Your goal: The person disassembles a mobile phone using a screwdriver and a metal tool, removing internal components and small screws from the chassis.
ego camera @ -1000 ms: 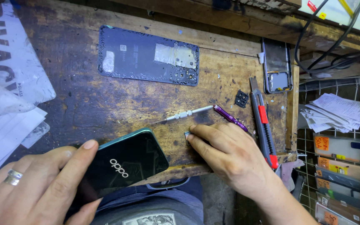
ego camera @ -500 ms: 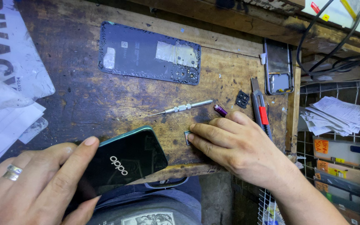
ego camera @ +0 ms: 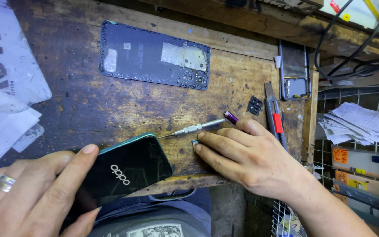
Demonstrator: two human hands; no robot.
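Two bare hands work over one scarred brown wooden bench top [ego camera: 110,109], the landmark for all positions below. One black glossy smartphone with a teal edge [ego camera: 126,171] lies tilted at the bench's near edge, overhanging it; the left hand [ego camera: 36,197], wearing one silver ring, grips the phone from the near-left, thumb laid flat on the glass. The right hand [ego camera: 251,158] rests palm-down near the bench's near-right corner, fingers extended and together, closed on nothing; two fingertips touch one small square metal part [ego camera: 194,146] lying on the wood. One slim silver precision screwdriver with a purple cap [ego camera: 198,128] lies just beyond those fingers, its tip pointing toward the phone. One dark blue phone back cover [ego camera: 154,55] lies flat at the far centre. One opened phone frame [ego camera: 294,70] sits at the far right edge, with one small black square part [ego camera: 255,105] and one grey utility knife with a red slider [ego camera: 275,116] near it. Bare wood remains open between back cover and phone.
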